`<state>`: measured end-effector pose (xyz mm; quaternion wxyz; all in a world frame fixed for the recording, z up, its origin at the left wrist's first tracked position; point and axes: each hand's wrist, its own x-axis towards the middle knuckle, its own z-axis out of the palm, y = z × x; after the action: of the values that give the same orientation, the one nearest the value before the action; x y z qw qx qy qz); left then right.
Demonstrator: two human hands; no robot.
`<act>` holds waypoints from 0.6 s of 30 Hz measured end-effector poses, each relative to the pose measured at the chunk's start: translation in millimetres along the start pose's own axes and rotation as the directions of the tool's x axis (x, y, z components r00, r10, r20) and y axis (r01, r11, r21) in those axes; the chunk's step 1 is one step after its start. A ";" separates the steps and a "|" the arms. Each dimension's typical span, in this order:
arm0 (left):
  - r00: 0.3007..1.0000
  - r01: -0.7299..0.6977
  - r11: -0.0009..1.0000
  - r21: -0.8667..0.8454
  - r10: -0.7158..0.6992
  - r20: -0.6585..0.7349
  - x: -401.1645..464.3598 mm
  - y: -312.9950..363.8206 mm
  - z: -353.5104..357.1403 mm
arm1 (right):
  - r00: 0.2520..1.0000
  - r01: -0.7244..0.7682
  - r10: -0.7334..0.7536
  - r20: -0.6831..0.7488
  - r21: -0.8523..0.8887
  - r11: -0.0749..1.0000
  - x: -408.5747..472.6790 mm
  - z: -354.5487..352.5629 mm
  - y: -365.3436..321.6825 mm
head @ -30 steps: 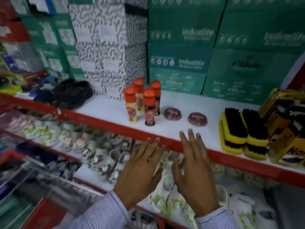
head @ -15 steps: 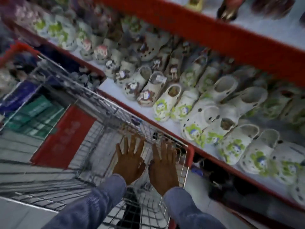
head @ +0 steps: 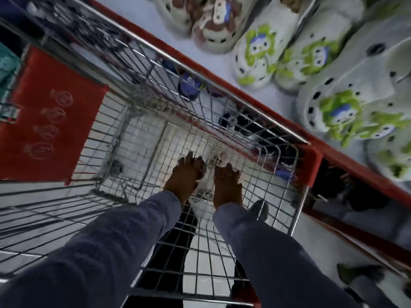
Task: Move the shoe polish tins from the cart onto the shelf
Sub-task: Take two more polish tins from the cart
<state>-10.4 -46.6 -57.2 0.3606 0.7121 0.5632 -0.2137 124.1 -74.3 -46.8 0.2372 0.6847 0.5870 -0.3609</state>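
Note:
Both my hands are deep inside the wire cart (head: 224, 97), low near its floor. My left hand (head: 184, 174) has its fingers curled over a dark rounded shape that is too blurred to name. My right hand (head: 226, 184) lies beside it, fingers pointing down at the mesh. A small round brownish thing, possibly a shoe polish tin (head: 222, 156), sits just beyond my right fingertips. The shelf with the tins on it is out of view.
The cart stands against a red-edged lower shelf (head: 273, 112) that carries white clogs (head: 255, 54) with green prints. A red flap (head: 49, 112) hangs at the cart's left end. The tiled floor and a dark shoe (head: 259, 210) show through the mesh.
My view has swung down from the shelf into the cart. Both hands have dropped from the shelf edge to the bottom of the basket.

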 end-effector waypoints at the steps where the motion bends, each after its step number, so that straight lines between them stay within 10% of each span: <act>1: 1.000 0.012 1.000 -0.013 -0.012 -0.012 3.0 1.9 2.5 | 1.000 -0.001 0.001 -0.026 -0.005 1.000 2.8 0.9 1.4; 11: 0.981 -0.047 0.993 -0.106 0.026 -0.193 -40.4 21.4 -69.8 | 0.991 0.092 -0.069 -0.113 0.219 0.971 -44.7 -89.7 5.7; 18: 0.821 -0.117 0.925 -0.360 -0.113 -0.559 -159.0 65.1 -182.7 | 0.912 0.316 -0.216 -0.347 0.261 0.912 -163.0 -227.9 16.9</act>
<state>-10.3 -18.6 192.1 0.3065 0.6603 0.6746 0.1221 181.6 -10.2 220.4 -0.0213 0.6741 0.6412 -0.3660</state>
